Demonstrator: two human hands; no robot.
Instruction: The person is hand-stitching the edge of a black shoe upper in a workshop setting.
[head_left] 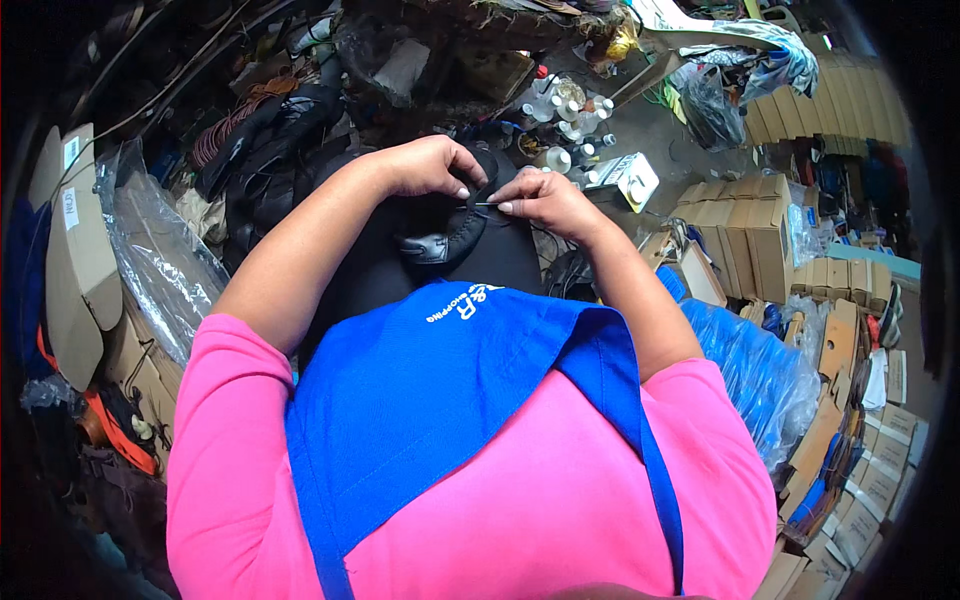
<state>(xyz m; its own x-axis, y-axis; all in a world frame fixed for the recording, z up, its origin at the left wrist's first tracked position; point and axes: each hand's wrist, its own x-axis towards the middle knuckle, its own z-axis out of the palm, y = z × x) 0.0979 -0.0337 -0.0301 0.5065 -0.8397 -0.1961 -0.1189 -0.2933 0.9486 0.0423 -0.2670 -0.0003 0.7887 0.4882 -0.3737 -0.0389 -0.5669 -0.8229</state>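
Note:
A black shoe (428, 248) with a shiny leather part and a stitched, curved edge lies across my dark-clothed lap. My left hand (430, 168) is closed on its far part, thumb and fingers curled around the edge. From the right, my right hand (552, 204) pinches a thin, pale needle-like tool (484, 204) between thumb and forefinger. The tool's tip meets the shoe's edge close to my left fingertips. Whether thread runs from it is too small to tell. A blue apron (420, 400) covers my front below the shoe.
Beyond my right hand stand several bottles (560, 105) and a white container (632, 182). Cardboard boxes (745, 235) and a plastic-wrapped blue stack (750, 360) are on the right. Clear plastic (160, 250) and cardboard (80, 260) lie at the left, dark clutter beyond.

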